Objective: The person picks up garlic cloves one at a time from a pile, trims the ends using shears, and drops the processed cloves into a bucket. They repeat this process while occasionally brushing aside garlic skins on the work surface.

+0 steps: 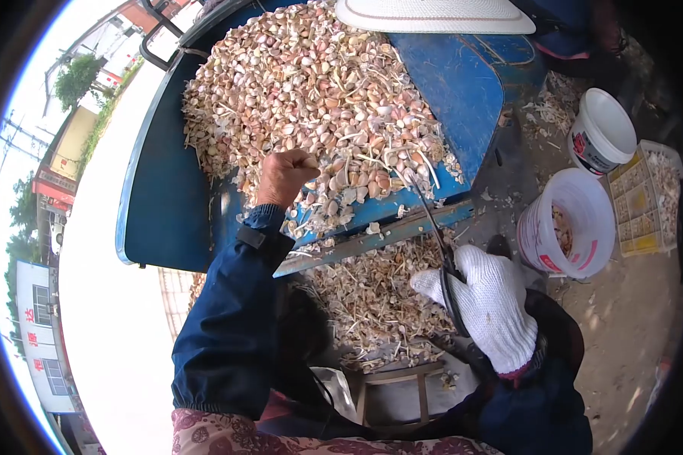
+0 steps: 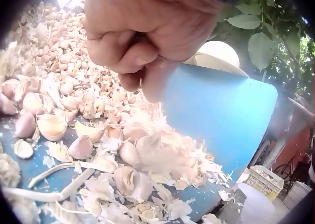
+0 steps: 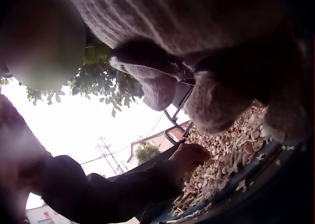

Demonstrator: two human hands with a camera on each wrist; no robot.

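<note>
Garlic cloves lie heaped (image 1: 303, 83) in a blue metal tray (image 1: 163, 182). The bare left hand (image 1: 284, 178) is over the front of the heap, its fingers curled and pinching a small pale piece, seemingly a garlic clove (image 1: 312, 162), mostly hidden by the fingers. In the left wrist view this hand (image 2: 147, 32) hangs above loose cloves and skins. The right hand (image 1: 497, 303), in a white knitted glove, grips the dark handles of long scissors (image 1: 437, 231); their tips point at the tray's front edge, right of the left hand. The gloved fingers (image 3: 211, 103) fill the right wrist view's top.
Skins and stalks (image 1: 379, 296) are piled below the tray. At the right stand a white bucket (image 1: 607, 125), a pinkish-white bucket (image 1: 584, 201) and a yellowish crate (image 1: 636, 199). A pale woven hat (image 1: 440, 17) is at the tray's far edge, with part of another person beyond.
</note>
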